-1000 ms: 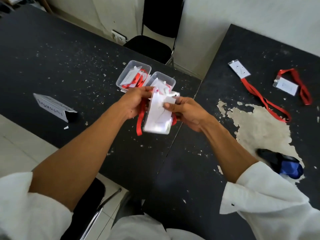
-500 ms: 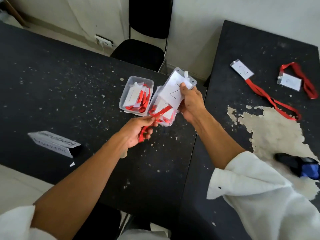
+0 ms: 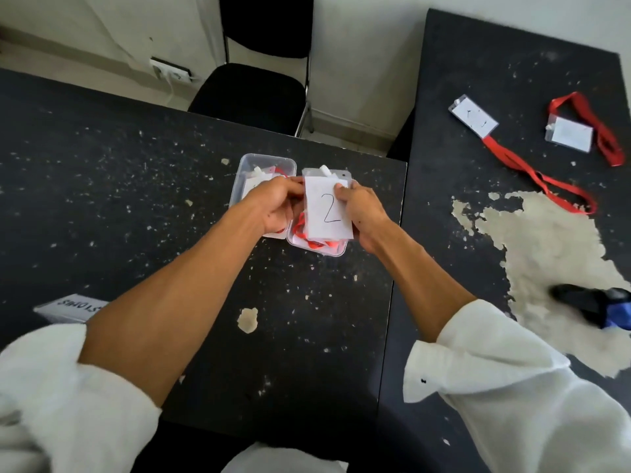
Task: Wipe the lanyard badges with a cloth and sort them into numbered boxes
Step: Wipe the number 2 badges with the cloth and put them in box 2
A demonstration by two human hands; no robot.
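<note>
While the curled fingers point(image 3: 296, 191) of the left hand point(image 3: 275, 204) pinch the left edge of the badge point(image 3: 327, 213), the thumb and fingertips of the right hand point(image 3: 363, 213) pinch its right edge near the top. The badge is a clear sleeve with a white card that says 2. It is held face up just over the right box point(image 3: 319, 250), where a red strap point(image 3: 312, 243) lies curled under it. The left box point(image 3: 264, 162) sits right beside, partly hidden by the left hand. Both wrists bend in toward each other, and the bare forearms run back to rolled white sleeves point(image 3: 495, 363). Two more badges point(image 3: 473, 116) lie well apart on the other black table point(image 3: 478, 46).
</note>
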